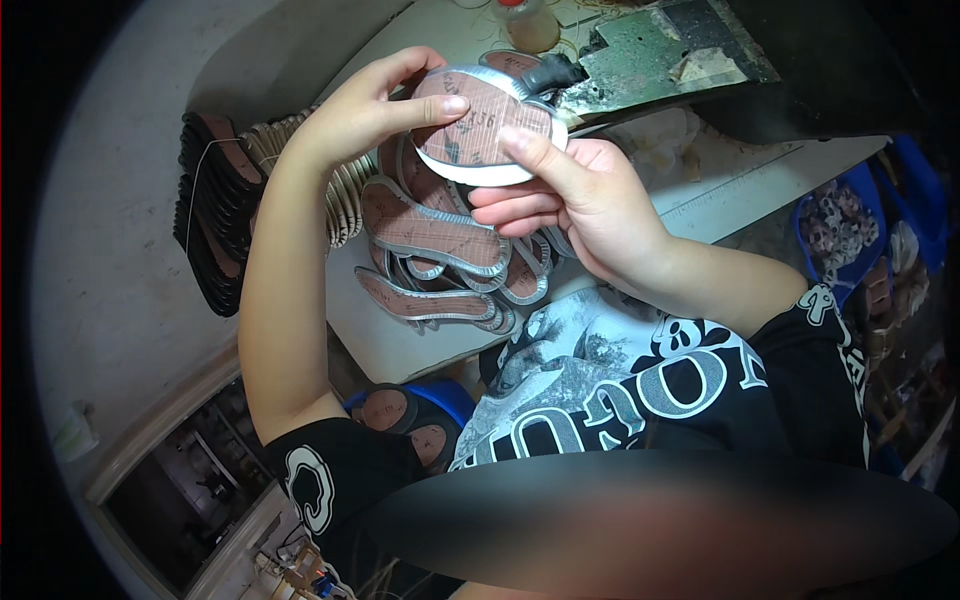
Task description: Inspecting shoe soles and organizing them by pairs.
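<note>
Both of my hands hold one shoe insole [470,120] above the table. Its upward face is brown board with printed marks, rimmed in silver, and a white layer shows along the near edge. My left hand [365,110] grips the left end, thumb pressed on the brown face. From the right, my right hand [595,195] pinches the other end, thumb on top and fingers curled below. Under the held piece lies a loose pile of brown, silver-edged insoles [430,230], partly hidden by my hands and the piece.
Left of the pile stand a tied bundle of black-edged insoles [215,215] and a cream-edged stack [347,200]. Beyond my hands sit a worn green metal machine [665,60] and a bottle [530,28]. A blue bin [870,195] of scraps is at right; more insoles [385,410] lie below the table edge.
</note>
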The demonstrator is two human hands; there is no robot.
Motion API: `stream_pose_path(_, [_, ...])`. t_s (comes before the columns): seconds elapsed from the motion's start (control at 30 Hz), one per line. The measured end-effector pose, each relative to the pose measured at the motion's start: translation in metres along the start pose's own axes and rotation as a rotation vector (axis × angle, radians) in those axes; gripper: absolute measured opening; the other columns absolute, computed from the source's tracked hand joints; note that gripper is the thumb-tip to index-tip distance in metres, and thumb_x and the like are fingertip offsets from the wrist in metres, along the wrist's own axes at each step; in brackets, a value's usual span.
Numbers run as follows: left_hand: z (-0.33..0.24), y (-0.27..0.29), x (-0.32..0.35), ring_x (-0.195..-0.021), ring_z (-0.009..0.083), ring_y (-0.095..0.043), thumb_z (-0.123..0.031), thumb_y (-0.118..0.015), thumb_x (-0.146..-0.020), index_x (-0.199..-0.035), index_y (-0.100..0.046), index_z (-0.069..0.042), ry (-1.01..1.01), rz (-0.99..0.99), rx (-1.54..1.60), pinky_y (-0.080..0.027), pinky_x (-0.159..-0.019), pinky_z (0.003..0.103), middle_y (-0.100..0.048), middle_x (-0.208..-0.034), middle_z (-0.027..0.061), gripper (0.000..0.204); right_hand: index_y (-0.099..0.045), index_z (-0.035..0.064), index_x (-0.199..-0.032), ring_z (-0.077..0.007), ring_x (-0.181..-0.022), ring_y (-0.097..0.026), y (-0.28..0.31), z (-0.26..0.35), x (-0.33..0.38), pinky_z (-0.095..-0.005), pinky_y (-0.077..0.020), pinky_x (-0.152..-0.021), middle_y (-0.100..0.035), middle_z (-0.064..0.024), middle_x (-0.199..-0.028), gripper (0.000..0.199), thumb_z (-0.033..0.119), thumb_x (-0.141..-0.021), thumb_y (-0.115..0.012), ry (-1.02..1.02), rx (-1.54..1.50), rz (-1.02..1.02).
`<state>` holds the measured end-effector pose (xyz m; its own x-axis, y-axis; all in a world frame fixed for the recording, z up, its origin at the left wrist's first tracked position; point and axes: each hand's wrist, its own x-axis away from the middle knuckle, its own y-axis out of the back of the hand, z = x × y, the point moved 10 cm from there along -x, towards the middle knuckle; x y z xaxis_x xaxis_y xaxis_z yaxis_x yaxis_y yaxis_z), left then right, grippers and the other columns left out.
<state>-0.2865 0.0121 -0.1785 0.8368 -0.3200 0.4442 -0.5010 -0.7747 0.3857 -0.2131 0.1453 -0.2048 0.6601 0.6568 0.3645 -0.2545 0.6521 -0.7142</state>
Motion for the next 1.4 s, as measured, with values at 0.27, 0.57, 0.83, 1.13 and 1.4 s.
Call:
stream_pose_path(0.27, [-0.001,-0.013,0.027,-0.087,0.0090,-0.053,-0.030,-0.068,-0.085,-0.108,-0.054,0.001,0.117,-0.082,0.100,-0.044,-0.075,0.022,-0.057,-0.093,0.0039,0.041,-0.059,-0.0065,-0.104,-0.0227,-0.082,-0.069,0.005,0.007,0.001,-0.0260,-0.0566,-0.067,-0.067,-0.0188,-0.094,0.046,0.038,-0.093,-0.055,-0.057,0.012,-0.008])
stream_pose_path(0.57, [0.001,-0.036,0.041,-0.078,0.0064,-0.057,-0.034,-0.066,-0.086,-0.103,-0.058,0.001,0.175,-0.126,0.143,-0.044,-0.066,0.019,-0.064,-0.088,0.0043,0.040,-0.060,-0.0009,-0.103,-0.0192,-0.077,-0.069,0.016,0.008,-0.006,-0.0268,-0.0558,-0.066,-0.068,-0.0140,-0.092,0.046,0.043,-0.093,-0.052,-0.090,0.100,-0.051])
stream_pose_path(0.83, [0.007,-0.056,0.040,-0.060,0.0107,-0.062,-0.038,-0.064,-0.087,-0.090,-0.062,0.000,0.349,-0.197,0.399,-0.050,-0.051,0.024,-0.066,-0.074,0.0067,0.038,-0.060,0.0017,-0.100,-0.0134,-0.077,-0.066,0.008,0.013,-0.001,-0.0238,-0.0530,-0.069,-0.067,-0.0076,-0.089,0.033,0.032,-0.089,-0.058,-0.043,0.476,0.132])
stream_pose_path(1.13, [-0.006,-0.061,0.054,-0.041,0.0073,-0.055,-0.044,-0.066,-0.084,-0.076,-0.057,-0.002,0.399,-0.124,0.314,-0.041,-0.036,0.016,-0.060,-0.057,0.0050,0.043,-0.055,-0.0045,-0.109,-0.0125,-0.080,-0.065,0.008,0.024,0.001,-0.0259,-0.0534,-0.073,-0.067,-0.0094,-0.090,0.025,0.013,-0.091,-0.058,0.110,0.302,0.214])
stream_pose_path(1.4, [0.008,-0.041,0.059,-0.035,0.0045,-0.041,-0.043,-0.075,-0.075,-0.071,-0.059,-0.004,0.281,-0.480,0.312,-0.030,-0.034,0.017,-0.050,-0.048,-0.0003,0.043,-0.058,-0.0029,-0.105,-0.0092,-0.073,-0.065,0.026,0.007,0.040,-0.0199,-0.0515,-0.056,-0.066,-0.0075,-0.083,0.030,0.025,-0.094,-0.054,-0.209,0.425,0.314])
